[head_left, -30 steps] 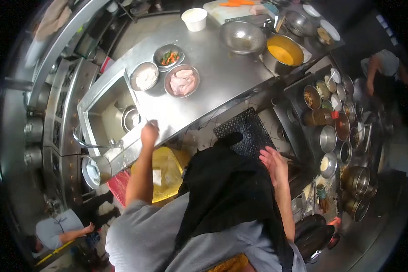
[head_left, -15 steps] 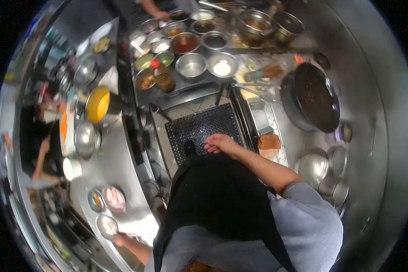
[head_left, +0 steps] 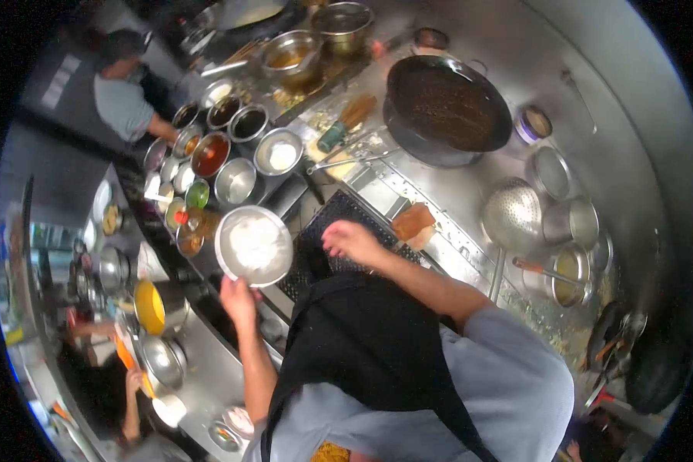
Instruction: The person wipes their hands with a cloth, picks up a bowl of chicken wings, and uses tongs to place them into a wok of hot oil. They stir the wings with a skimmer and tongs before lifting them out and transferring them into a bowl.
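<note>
My left hand (head_left: pixel 239 296) grips the near rim of a steel bowl of white rice (head_left: pixel 254 245) and holds it up over the floor mat (head_left: pixel 339 231). My right hand (head_left: pixel 350 240) hovers just right of the bowl, fingers loosely apart, holding nothing. Ahead of it stands a big dark wok (head_left: pixel 446 104) on the steel cooking range (head_left: pixel 470 192). My black apron (head_left: pixel 369 346) fills the bottom middle.
Several steel bowls of sauces and seasonings (head_left: pixel 215 154) line the counter at left. A perforated strainer (head_left: pixel 512 215), small pots (head_left: pixel 570 223) and an orange cloth (head_left: pixel 412 222) sit on the range. Another person (head_left: pixel 123 96) works at upper left; someone else's hand (head_left: pixel 135 381) shows at lower left.
I have turned from the prep counter toward the range. My left hand has picked up the rice bowl from the counter and carried it forward. My right hand stays near the mat.
</note>
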### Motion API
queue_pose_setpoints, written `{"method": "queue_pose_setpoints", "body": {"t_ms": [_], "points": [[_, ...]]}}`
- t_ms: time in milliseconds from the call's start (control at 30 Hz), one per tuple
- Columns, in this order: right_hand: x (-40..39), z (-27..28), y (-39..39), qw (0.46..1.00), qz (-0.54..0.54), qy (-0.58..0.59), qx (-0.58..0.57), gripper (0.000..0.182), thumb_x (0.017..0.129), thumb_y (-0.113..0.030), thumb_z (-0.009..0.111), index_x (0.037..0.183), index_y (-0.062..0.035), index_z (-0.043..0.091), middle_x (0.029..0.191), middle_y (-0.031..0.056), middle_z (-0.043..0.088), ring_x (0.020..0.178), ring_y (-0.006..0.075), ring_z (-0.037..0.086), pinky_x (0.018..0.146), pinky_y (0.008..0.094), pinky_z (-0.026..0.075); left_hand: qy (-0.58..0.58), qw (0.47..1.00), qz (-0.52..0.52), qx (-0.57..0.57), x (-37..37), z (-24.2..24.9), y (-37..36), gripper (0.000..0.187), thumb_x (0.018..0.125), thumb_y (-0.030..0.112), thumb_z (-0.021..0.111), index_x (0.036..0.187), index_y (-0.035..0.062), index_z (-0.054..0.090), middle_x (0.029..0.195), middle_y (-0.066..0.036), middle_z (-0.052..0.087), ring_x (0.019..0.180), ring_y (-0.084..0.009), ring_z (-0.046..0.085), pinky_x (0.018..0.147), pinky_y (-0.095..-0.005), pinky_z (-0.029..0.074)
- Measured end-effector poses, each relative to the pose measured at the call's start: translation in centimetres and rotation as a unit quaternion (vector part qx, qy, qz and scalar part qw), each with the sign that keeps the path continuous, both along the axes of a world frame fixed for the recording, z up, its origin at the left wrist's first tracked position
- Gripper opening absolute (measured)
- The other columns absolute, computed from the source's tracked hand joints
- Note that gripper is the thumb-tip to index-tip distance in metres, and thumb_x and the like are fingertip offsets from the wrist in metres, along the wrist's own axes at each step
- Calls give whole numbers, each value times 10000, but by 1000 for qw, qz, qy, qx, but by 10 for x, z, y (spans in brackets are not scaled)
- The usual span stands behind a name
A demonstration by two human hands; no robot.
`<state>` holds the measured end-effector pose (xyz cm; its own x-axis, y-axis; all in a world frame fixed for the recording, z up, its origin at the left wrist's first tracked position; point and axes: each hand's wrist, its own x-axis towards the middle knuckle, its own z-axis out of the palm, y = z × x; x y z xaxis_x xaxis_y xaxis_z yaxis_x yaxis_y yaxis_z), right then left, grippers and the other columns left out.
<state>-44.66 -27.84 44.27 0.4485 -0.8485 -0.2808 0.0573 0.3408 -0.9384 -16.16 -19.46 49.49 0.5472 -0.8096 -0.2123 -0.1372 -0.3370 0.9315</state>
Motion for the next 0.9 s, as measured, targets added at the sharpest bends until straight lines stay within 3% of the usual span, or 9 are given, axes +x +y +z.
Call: {"method": "queue_pose_setpoints", "body": {"t_ms": [33,100,167,200,333,433,700,767,900], "points": [[-12,2,-9,997,-68,23,-43,170,949,-192,546,1025,-52,604,874,30,657,722,96,602,641,232,484,4,998,-52,-17,-12,-5,-26,288,876,48,454,1121,-28,585,644,-48,585,439,-99,490,396,-248,398],[-51,8,-37,963,-259,-54,46,192,961,-181,531,1055,-35,614,839,51,653,679,96,587,594,239,483,30,991,-131,-26,-36,-11,-68,299,869,38,442,1121,-26,590,612,-50,577,425,-104,491,387,-251,390],[-85,-4,-82,880,-466,-49,77,225,964,-263,567,1024,-50,608,776,40,619,624,110,559,554,248,468,60,980,-187,-3,-53,-13,-99,301,865,35,432,1108,-29,597,590,-57,571,415,-114,497,373,-264,383],[-103,-9,-104,843,-517,-117,93,245,969,-307,570,974,-64,598,802,41,615,646,110,564,574,264,475,79,974,-213,0,-53,-28,-114,302,865,37,434,1112,-23,596,586,-59,569,404,-116,490,368,-269,383],[-142,-33,-169,748,-580,-290,140,197,975,-287,565,960,-91,574,806,56,636,688,154,600,606,328,507,38,949,-313,11,-55,-39,-163,290,862,41,441,1095,-16,605,585,-61,570,405,-120,498,367,-275,391],[-143,-60,-198,687,-649,-303,124,182,978,-257,556,958,-77,569,806,77,640,679,183,609,609,342,512,22,938,-345,20,-52,-33,-196,286,856,44,450,1087,-20,606,587,-71,577,414,-125,515,372,-281,404],[-125,-37,-186,685,-671,-253,131,197,973,-242,560,928,-51,579,765,79,645,632,188,608,593,346,531,14,900,-433,40,-42,-60,-258,283,854,52,456,1087,-19,601,585,-77,576,422,-134,531,384,-294,425],[-118,-24,-168,774,-619,-73,108,202,952,-238,585,950,-36,579,777,76,645,626,171,604,575,318,528,2,883,-466,56,-52,-64,-269,271,853,52,456,1071,-16,603,579,-80,572,419,-140,530,383,-300,425],[-92,-49,-91,760,-643,2,94,201,934,-232,605,980,-39,581,782,68,639,619,142,591,549,274,503,63,858,-501,98,-88,-78,-280,237,851,58,462,1028,-12,604,574,-89,570,416,-151,530,380,-310,423]]}}
